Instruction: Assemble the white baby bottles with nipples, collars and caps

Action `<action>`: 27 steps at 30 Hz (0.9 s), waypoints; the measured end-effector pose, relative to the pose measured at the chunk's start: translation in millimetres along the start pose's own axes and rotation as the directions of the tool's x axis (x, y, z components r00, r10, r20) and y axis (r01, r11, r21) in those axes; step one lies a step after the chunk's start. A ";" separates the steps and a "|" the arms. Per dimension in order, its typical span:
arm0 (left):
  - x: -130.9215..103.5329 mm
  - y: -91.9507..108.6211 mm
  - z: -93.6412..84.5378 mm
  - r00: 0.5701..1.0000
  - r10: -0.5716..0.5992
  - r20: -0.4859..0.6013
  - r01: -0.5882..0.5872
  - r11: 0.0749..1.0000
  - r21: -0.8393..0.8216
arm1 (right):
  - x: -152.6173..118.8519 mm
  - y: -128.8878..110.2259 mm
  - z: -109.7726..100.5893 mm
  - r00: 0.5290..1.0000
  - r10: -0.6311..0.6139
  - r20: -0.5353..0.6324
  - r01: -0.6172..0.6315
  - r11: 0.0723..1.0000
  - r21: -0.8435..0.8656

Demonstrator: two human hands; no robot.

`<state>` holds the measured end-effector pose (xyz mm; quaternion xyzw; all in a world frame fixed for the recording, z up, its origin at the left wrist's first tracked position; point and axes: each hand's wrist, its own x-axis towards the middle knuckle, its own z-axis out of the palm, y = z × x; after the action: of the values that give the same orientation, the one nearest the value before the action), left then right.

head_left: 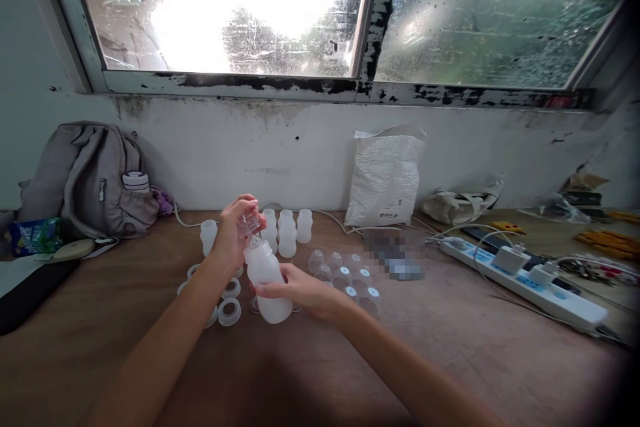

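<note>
My right hand [303,288] is wrapped round the body of a frosted white baby bottle [263,267], tilted with its neck up and to the left. Just above the neck, the fingers of my left hand [235,230] pinch a clear plastic cap [249,224]. Whether the cap touches the bottle's top I cannot tell. Under and beside my left wrist lie several white screw rings [229,311]. Several more frosted bottles [287,233] stand upright behind my hands, and one bottle [209,237] is left of my left wrist.
Right of my hands are several clear domed caps [345,275] in rows. A white padded bag [385,177] leans on the wall. A power strip [525,283] with cables lies at the right. A grey backpack [95,177] and a black flat item [37,293] are at the left.
</note>
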<state>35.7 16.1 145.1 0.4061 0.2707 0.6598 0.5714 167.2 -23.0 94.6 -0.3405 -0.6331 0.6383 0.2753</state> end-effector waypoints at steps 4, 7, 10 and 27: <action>3.9 13.2 -7.6 0.996 0.087 -0.038 -0.086 0.996 0.028 | 10.0 20.9 5.1 0.996 -0.080 -0.040 0.071 0.982 -0.177; 5.0 22.2 -11.6 0.985 0.166 -0.049 -0.161 0.983 0.083 | 13.4 33.2 9.7 0.992 -0.124 0.029 0.125 0.922 -0.365; 5.3 26.7 -13.0 0.973 0.223 -0.065 -0.213 0.967 0.141 | 14.5 41.3 13.8 0.985 -0.171 0.038 0.167 0.854 -0.492; -11.8 21.9 -6.3 0.933 -0.025 0.358 -0.184 0.822 0.538 | -16.4 -24.5 -26.6 0.964 -0.256 -0.075 0.237 0.950 -0.202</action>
<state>18.9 0.8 157.1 0.6781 0.3299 0.4910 0.4362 196.2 -18.2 121.3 -0.3150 -0.7143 0.5175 0.3503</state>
